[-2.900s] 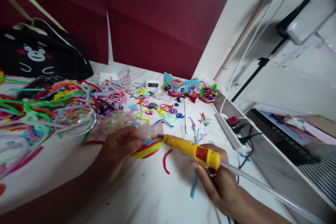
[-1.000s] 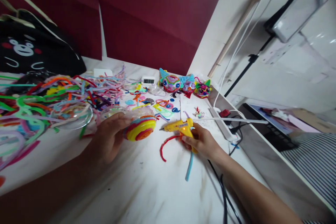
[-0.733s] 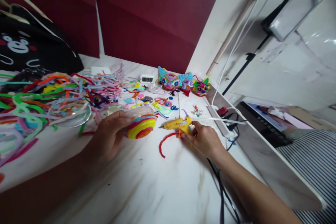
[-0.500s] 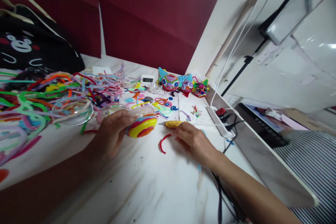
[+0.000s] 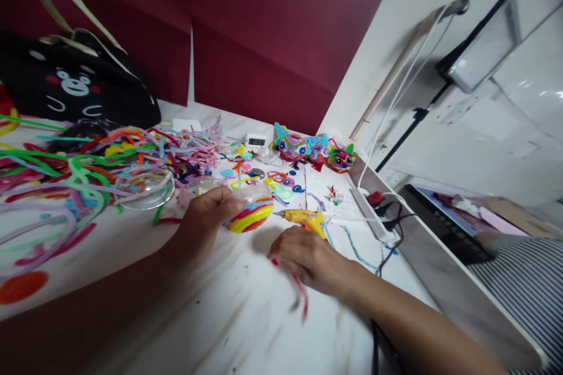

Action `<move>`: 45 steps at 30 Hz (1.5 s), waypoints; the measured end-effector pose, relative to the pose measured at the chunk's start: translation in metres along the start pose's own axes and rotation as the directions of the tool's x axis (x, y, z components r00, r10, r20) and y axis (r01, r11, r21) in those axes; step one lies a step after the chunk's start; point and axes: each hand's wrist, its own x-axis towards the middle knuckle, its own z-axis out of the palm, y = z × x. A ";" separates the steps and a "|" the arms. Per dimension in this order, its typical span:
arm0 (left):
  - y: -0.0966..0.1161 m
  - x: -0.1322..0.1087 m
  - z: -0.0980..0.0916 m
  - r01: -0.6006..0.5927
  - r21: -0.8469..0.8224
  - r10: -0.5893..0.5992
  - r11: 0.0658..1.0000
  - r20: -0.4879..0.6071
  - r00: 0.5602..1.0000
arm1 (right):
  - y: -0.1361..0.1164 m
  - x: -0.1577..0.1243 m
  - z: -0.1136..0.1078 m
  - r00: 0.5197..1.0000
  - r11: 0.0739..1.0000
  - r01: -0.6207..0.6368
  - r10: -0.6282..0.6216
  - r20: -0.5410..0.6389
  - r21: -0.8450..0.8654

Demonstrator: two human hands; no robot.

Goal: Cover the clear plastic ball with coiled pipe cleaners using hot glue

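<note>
My left hand (image 5: 209, 217) is closed on the rim of a clear plastic ball half (image 5: 250, 215), its outside wrapped in yellow, orange, pink and blue pipe cleaners. To its right, my right hand (image 5: 303, 255) has its fingers closed on a red pipe cleaner (image 5: 301, 293), whose loose end dangles over the white table and is blurred. Just beyond that hand a yellow hot glue gun (image 5: 308, 220) lies on the table, its nozzle pointing left toward the ball half; neither hand holds it.
Tangled pipe cleaners (image 5: 88, 170) and a clear dish (image 5: 147, 190) cover the left side. Several decorated animal heads (image 5: 292, 145) stand at the back beside a small digital clock (image 5: 255, 140). A power strip (image 5: 372, 211) with cables runs along the right, and a black bag (image 5: 74, 88) stands back left.
My right hand has come off the glue gun and picked up the red pipe cleaner from the table. The left hand still holds the ball half, turned slightly. The camera view has shifted.
</note>
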 end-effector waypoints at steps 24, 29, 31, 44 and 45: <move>0.004 -0.008 0.006 -0.197 0.419 0.179 0.886 0.082 0.980 | -0.010 0.035 -0.008 0.768 0.819 -0.283 0.505 -0.393 0.499; -0.001 -0.007 0.003 -0.193 0.448 0.163 0.873 0.106 0.981 | -0.008 0.036 -0.002 0.752 0.793 -0.268 0.527 -0.396 0.547; -0.004 -0.007 0.002 -0.197 0.455 0.160 0.868 0.118 0.980 | -0.008 0.036 -0.001 0.752 0.798 -0.264 0.522 -0.403 0.542; -0.004 -0.010 0.002 -0.237 0.476 0.191 0.847 0.143 0.971 | -0.005 0.035 0.005 0.781 0.886 -0.236 0.417 -0.465 0.398; -0.005 -0.010 0.002 -0.245 0.468 0.199 0.849 0.147 0.969 | -0.006 0.035 0.005 0.785 0.901 -0.229 0.394 -0.477 0.368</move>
